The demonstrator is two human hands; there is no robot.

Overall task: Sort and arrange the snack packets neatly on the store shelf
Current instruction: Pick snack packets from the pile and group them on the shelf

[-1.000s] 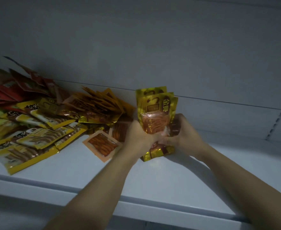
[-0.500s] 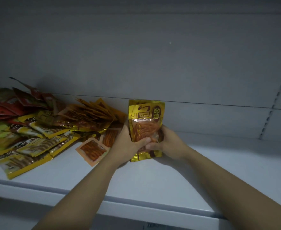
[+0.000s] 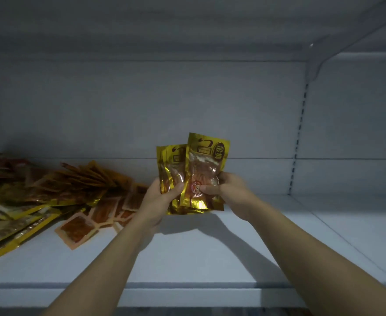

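- The left hand point(image 3: 162, 199) is curled round the rear gold packets point(image 3: 172, 163), with the thumb pressed across their lower front, so this grip is closed on them.
- The right hand point(image 3: 228, 192) is closed on the front gold packet point(image 3: 206, 165), which is pinched near its lower edge between thumb and fingers.
- The front packet is held upright, a little higher than the rear ones, and overlaps them on the right.
- A clear window showing reddish-orange snack strips is seen on the packet faces.
- Just below the grip lies the white shelf point(image 3: 187, 258), shadowed by both forearms.
- Left of the grip, a loose pile point(image 3: 50, 192) of yellow, gold and red packets is spread untidily on the shelf.
- Between that pile and the grip, orange-edged packets point(image 3: 78, 229) are laid flat.
- Behind the grip a pale back panel point(image 3: 141, 106) is seen, and well to the right a slotted upright point(image 3: 299, 137).
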